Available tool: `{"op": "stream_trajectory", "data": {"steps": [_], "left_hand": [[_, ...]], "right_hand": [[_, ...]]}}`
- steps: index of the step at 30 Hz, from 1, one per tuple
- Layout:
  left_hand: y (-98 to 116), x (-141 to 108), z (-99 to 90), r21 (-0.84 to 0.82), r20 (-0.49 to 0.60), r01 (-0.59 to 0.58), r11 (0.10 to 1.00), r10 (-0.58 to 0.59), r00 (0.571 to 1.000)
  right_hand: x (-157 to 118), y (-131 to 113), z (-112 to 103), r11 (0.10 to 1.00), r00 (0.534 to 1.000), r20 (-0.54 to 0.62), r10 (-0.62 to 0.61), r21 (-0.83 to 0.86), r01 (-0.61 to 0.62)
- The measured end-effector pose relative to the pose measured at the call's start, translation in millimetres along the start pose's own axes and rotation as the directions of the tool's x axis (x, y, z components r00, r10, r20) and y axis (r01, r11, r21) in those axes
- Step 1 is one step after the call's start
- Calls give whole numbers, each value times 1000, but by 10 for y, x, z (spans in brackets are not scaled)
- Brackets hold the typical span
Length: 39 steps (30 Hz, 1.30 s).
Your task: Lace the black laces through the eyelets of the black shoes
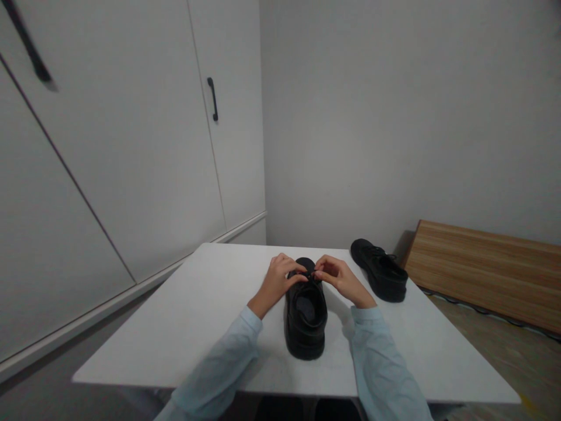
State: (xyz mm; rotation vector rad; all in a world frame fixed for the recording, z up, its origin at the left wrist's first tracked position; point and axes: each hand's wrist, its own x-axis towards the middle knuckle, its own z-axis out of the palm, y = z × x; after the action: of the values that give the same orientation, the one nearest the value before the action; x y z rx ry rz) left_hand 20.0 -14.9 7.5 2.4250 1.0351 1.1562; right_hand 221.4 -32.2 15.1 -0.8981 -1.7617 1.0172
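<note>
A black lace-up shoe (305, 336) stands upright on the white table (188, 321), its heel toward me and its toe pointing away. Over the shoe's lacing, my left hand (280, 278) comes in from the left with its fingers pinched on a black shoelace. From the right, my right hand (339, 278) pinches the lace too, its fingertips close to those of my left hand. The lace itself is dark and hard to make out between the fingers.
A second black shoe (381, 272) rests near the table's right back edge. Beyond it on the right is a wood-grain board (486, 269). White cabinet doors (131, 134) with dark handles rise at the left, and a plain wall (394, 117) stands behind the table.
</note>
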Motion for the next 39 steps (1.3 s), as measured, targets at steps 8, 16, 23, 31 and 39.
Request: {"op": "stream_trajectory", "data": {"steps": [8, 16, 23, 31, 39], "left_hand": [[-85, 18, -32, -56, 6, 17, 998, -17, 1000], [-112, 15, 4, -154, 50, 106, 982, -99, 994], [-242, 37, 8, -520, 131, 289, 804, -259, 957], [-187, 27, -55, -931, 148, 249, 265, -349, 925], [-44, 9, -19, -954, 285, 243, -178, -267, 921]], "right_hand": [[-2, -38, -26, 1000, 1000, -22, 16, -6, -16], [19, 74, -95, 999, 997, -67, 28, -15, -29], [34, 157, -148, 999, 996, -83, 34, 6, -34], [-44, 106, -229, 989, 991, -123, 48, 146, -29], [0, 65, -35, 850, 991, -133, 7, 523, 64]]}}
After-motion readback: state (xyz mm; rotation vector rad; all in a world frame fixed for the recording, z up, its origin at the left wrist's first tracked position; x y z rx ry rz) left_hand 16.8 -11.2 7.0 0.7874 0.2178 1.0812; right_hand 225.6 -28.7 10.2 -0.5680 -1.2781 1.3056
